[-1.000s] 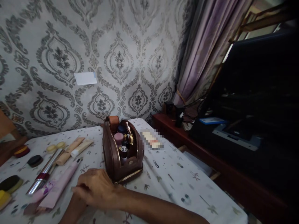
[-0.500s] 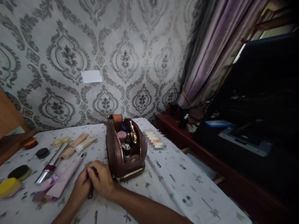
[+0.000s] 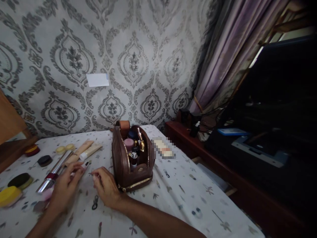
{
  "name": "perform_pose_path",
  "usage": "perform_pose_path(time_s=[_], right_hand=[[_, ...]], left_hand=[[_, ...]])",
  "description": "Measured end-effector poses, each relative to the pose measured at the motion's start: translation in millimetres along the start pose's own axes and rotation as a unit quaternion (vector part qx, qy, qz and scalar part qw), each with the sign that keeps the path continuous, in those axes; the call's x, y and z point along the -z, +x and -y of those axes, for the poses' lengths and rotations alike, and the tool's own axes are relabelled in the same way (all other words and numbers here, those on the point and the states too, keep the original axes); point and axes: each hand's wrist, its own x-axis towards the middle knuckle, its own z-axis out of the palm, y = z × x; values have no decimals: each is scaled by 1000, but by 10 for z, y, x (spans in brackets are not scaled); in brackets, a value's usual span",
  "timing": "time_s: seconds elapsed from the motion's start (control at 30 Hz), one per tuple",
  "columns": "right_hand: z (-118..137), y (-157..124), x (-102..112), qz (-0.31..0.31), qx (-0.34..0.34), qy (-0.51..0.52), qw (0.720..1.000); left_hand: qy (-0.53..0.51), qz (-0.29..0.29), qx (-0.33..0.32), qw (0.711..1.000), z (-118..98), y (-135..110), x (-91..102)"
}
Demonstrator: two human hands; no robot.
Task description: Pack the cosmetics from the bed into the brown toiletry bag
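Note:
My left hand (image 3: 65,185) is over the pink tube (image 3: 85,166), fingers and thumb at its two sides; most of the tube is hidden, its dark cap end showing. To the right, my right hand (image 3: 106,185) rests beside the brown toiletry bag (image 3: 119,172), fingers loosely bent and apart, holding nothing I can see. The bag stands unzipped, with small bottles (image 3: 134,158) and a pink-lidded jar (image 3: 128,144) inside. Left of the tube lies a silver cylinder with a dark red band (image 3: 52,175). Behind it are a beige tube (image 3: 85,147) and a cream tube (image 3: 91,152).
Round containers lie at the left: yellow (image 3: 10,195), dark-lidded (image 3: 20,181), black (image 3: 45,160) and red (image 3: 32,150). Two small pale yellow pots (image 3: 65,148) sit farther back. A blurred-out item (image 3: 163,147) lies right of the bag. A dark red desk (image 3: 198,145) adjoins the patterned cloth.
My hands, earlier together in front of the bag, have separated. The left has moved left onto the pink tube; the right stays near the bag with its fingers loosened.

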Motion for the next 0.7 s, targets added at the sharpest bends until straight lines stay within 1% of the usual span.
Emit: perform_pose_path(time_s=[0.07,0.13,0.2,0.33,0.43,0.53,0.63,0.7], right_hand=[[-2,1,1,5,-7,5,1000],[-1,2,1,2,-8,12,1000],[-6,5,-5,-2,-7,17,1000],[-41,17,-29,-2,-5,16,1000],[-75,28,-43,6,-13,12,1000],[-101,33,-51,6,-26,20,999],[-123,41,-61,10,-35,38,999],[-139,51,-68,19,-37,48,998]], left_hand=[[92,-30,-27,995,68,51,80],[162,-39,-54,985,139,85,133],[198,-24,-62,978,203,101,153],[215,19,-39,976,284,97,124],[234,42,-19,971,271,87,87],[274,64,-26,959,197,69,62],[312,70,-33,947,121,42,45],[319,62,-39,945,99,27,38]])
